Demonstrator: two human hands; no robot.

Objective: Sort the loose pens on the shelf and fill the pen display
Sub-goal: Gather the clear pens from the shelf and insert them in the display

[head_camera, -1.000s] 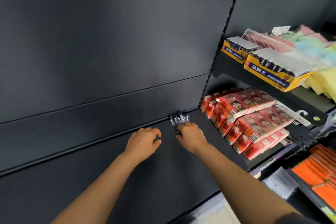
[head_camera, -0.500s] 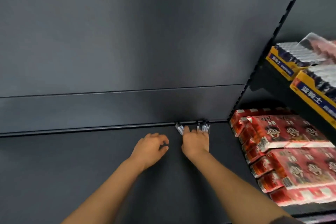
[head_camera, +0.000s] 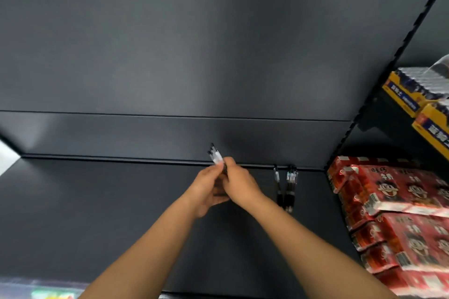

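Both hands meet above the dark shelf (head_camera: 121, 213) near its back wall. My left hand (head_camera: 206, 189) and my right hand (head_camera: 239, 183) together grip a small bunch of black-and-clear pens (head_camera: 215, 155), whose ends stick up and to the left above my fingers. More loose pens (head_camera: 286, 185) lie on the shelf to the right of my hands, pointing toward the back wall. No pen display is in view.
Red snack packs (head_camera: 398, 216) are stacked on the shelf at the right. Yellow battery boxes (head_camera: 413, 94) sit on the upper right shelf. A slotted upright (head_camera: 379, 80) divides the bays. Something pale lies at the bottom left edge.
My right hand has lifted some pens off the shelf and moved left. My left hand has closed in on the bunch. The view has shifted left, leaving the other pens on the shelf.
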